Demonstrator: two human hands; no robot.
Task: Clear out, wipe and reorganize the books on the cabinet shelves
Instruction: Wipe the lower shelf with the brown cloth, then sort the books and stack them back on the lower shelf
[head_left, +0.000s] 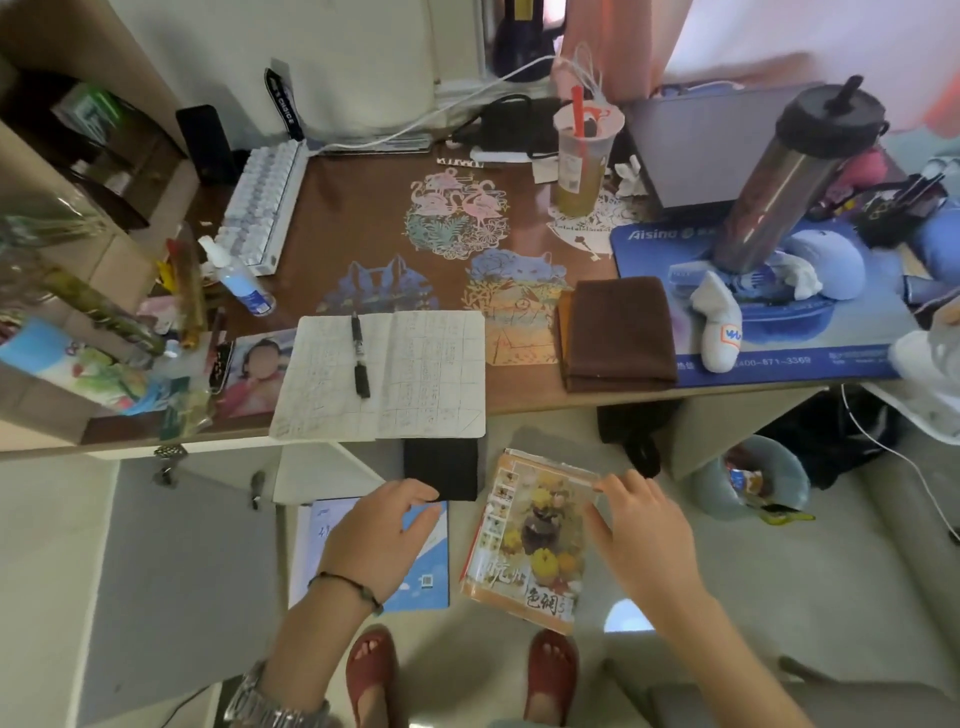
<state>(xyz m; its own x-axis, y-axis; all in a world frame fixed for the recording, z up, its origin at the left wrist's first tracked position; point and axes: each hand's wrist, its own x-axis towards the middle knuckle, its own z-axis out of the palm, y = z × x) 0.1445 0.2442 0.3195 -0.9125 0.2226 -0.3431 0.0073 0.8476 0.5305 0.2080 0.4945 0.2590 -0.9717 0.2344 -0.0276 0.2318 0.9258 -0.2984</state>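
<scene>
Below the desk's front edge, my left hand (379, 535) grips a blue and white book (426, 561), fingers curled over its top. A black notebook (441, 467) lies just beyond those fingers; whether they touch it I cannot tell. My right hand (639, 530) pinches the right edge of a painting book (524, 540) with yellow flowers on its cover, thumb on the cover. A folded brown cloth (618, 332) lies on the desk to the right. The open cabinet shelf (78, 156) stands at the far left.
An open squared notebook (384, 374) with a black pen (359, 353) lies at the desk edge. A keyboard (265, 202), a spray bottle (239, 275), a drink cup (582, 156), a steel tumbler (779, 171) and a blue mouse mat (769, 358) crowd the desk (363, 218). A bin (753, 478) sits underneath.
</scene>
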